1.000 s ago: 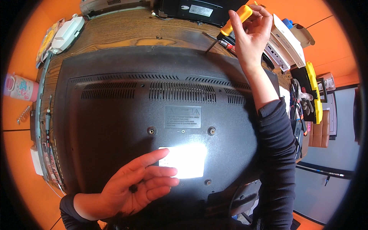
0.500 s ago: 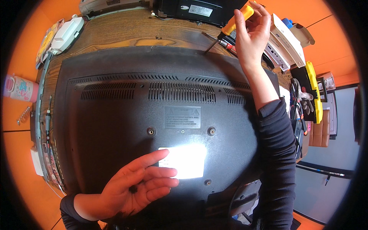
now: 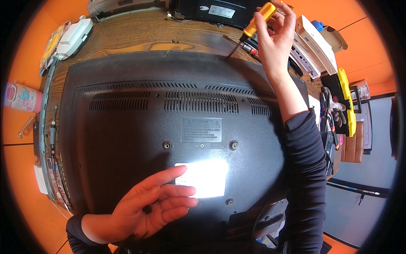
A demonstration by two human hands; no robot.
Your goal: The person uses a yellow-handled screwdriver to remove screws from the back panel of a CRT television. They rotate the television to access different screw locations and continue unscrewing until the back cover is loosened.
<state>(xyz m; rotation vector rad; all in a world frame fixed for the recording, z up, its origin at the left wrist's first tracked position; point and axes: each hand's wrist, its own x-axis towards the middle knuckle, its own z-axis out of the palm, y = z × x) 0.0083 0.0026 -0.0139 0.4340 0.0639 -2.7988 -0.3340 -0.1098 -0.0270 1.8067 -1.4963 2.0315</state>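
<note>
A large black flat-screen TV (image 3: 127,139) lies with its back panel up on the wooden table. At the top right, my right hand (image 3: 277,36) is closed around the yellow handle of a screwdriver (image 3: 255,24). The tool leans, its dark shaft running down to the panel's far edge, where the tip seems to touch. My left hand (image 3: 148,201) hovers over the lower part of the panel, palm turned up and fingers stretched out. A small dark thing (image 3: 147,208) rests in that palm, too small to name. Beside the fingertips, a white label (image 3: 207,180) glares brightly.
Beyond the TV, bare wood (image 3: 127,42) of the table shows. A black device (image 3: 211,12) stands at the back. White boxes (image 3: 313,46) and a yellow-edged case (image 3: 347,101) sit at the right. A soldering iron (image 3: 53,131) lies along the left edge.
My right hand and the screwdriver handle have shifted slightly left, while the tip stays at the panel's far edge. My left hand has hardly moved.
</note>
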